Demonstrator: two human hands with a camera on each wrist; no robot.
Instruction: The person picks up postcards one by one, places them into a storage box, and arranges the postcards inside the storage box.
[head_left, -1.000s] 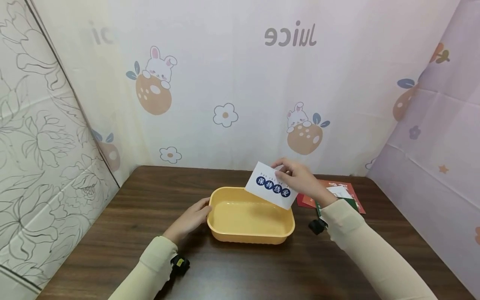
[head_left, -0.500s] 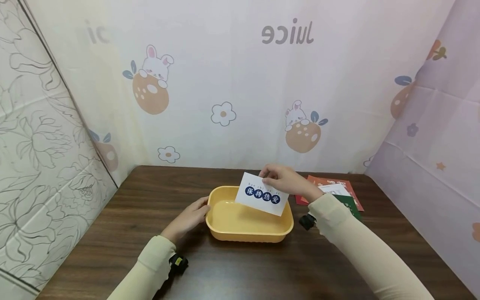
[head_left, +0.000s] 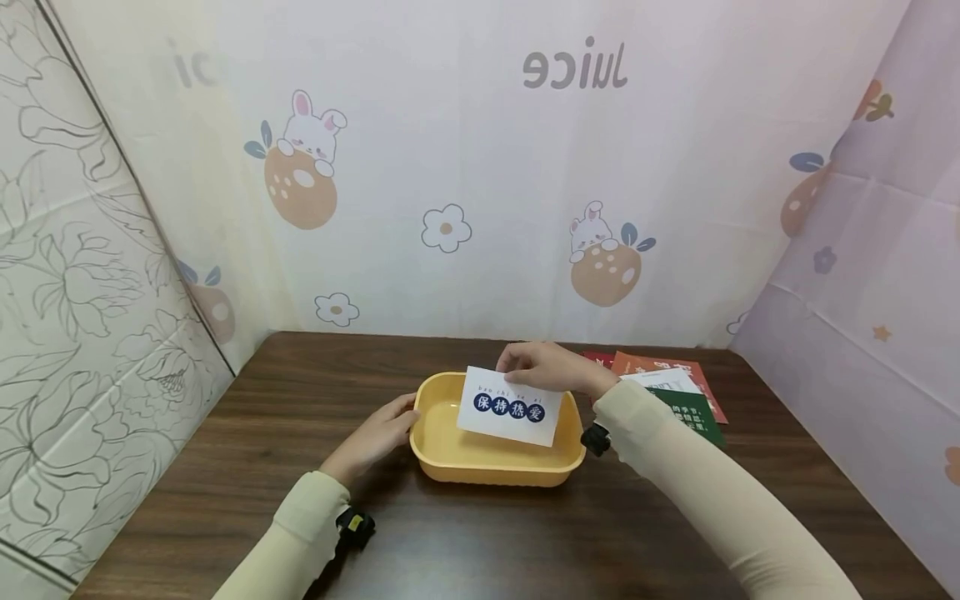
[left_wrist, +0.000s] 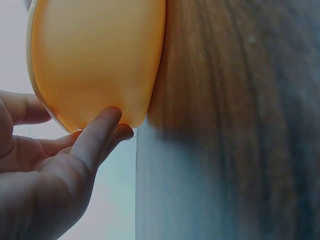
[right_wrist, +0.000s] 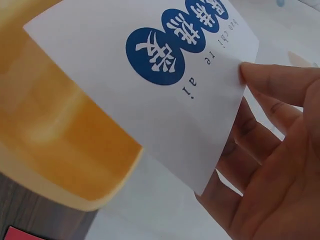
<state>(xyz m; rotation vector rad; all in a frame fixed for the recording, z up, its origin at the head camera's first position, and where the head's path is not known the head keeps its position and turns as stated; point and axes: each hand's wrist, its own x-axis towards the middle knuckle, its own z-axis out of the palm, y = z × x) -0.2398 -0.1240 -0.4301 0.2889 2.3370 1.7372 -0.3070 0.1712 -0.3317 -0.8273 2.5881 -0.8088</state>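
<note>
A yellow plastic basin (head_left: 495,477) stands on the table. My left hand (head_left: 375,437) grips its left end; in the left wrist view, fingertips (left_wrist: 107,117) lie against the basin's outer wall (left_wrist: 100,60), while another finger passes behind the rim. With thumb and fingers, my right hand (head_left: 551,369) pinches the upper edge of a white card (head_left: 510,421) printed with dark-blue circles and Chinese characters. The card is tilted over the basin, its lower edge inside the rim's outline. In the right wrist view, the card (right_wrist: 120,105) hides part of the basin (right_wrist: 70,145).
To the right lies a loose overlapping pile of cards: a green card (head_left: 686,412), an orange-red card (head_left: 701,383), a white card (head_left: 667,379) and a dark red one (head_left: 598,358). A patterned curtain (head_left: 450,167) rises behind the wooden table (head_left: 465,542).
My right hand has carried the white card left and down over the basin, turning it more level. More of the card pile now shows. The left hand keeps its place on the basin.
</note>
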